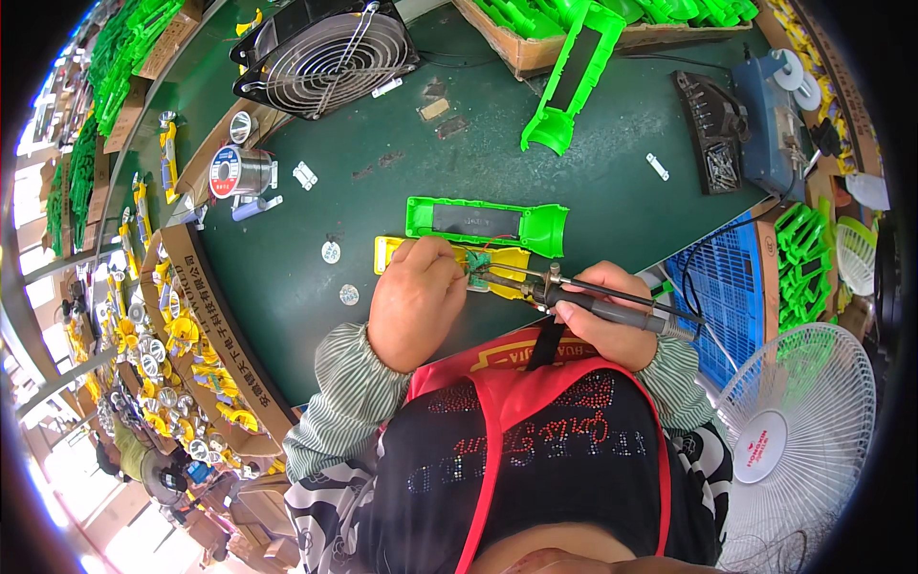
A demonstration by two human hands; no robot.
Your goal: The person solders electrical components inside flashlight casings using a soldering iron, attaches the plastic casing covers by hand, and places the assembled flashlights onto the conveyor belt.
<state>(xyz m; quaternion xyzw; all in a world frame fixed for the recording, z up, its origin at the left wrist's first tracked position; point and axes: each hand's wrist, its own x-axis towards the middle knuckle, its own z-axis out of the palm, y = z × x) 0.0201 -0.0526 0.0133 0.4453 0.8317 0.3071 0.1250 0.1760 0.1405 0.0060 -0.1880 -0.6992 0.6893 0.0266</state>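
Observation:
My right hand [612, 335] is closed round the grey handle of a soldering iron [626, 314]; a thin metal tube is clamped alongside it. The iron's tip points left to a small green circuit board [478, 260] over a yellow plastic flashlight shell [512, 260]. My left hand [416, 304] lies across the left part of that shell, fingers curled and fingertips pressed together beside the board. What they pinch is hidden. Just beyond the yellow shell lies a bright green flashlight shell [545, 230] with a dark strip inside, and thin red wire shows between the two shells.
Another green shell [564, 96] leans from a carton [516, 48] of green parts. A black fan [330, 57] and a solder spool [251, 172] stand far left. A screw tray [712, 134] lies right, above a blue crate [717, 287] and white fan [794, 450]. Yellow flashlights fill a carton [225, 325].

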